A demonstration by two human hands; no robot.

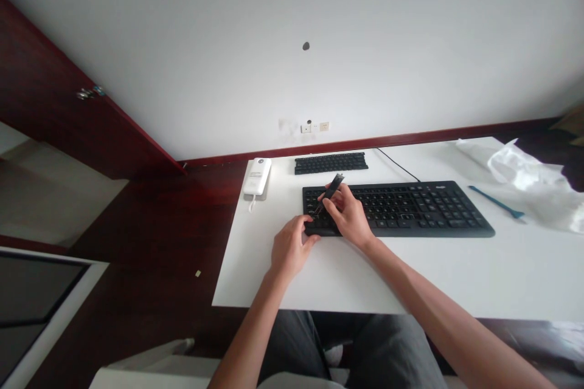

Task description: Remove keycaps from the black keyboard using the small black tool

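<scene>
1. The right hand [350, 217] is clenched around a slim black tool [331, 189], its lower tip down among the keys at the left end of the black keyboard [401, 209].
2. The left hand [289, 249] braces that same left end, fingers curled against the keyboard's near corner; whether they truly grip it or only press, I cannot tell.
3. Going by this, the step in hand looks like prying a keycap loose at the left end. The tool leans away from the person, its upper end pointing at the wall.
4. The next move calls for a gentle levering pull with the board held flat, so nothing springs off across the worktop [365, 279].
5. Behind the keyboard, well apart, lies a dark strip that looks like a block of keys [331, 163], and a white handset-like device [257, 177] sits at the worktop's back left corner.
6. Containers: only a crumpled clear plastic bag [524, 179] at the far right; nothing shows inside. A blue tool [496, 202] lies just beside it.
</scene>
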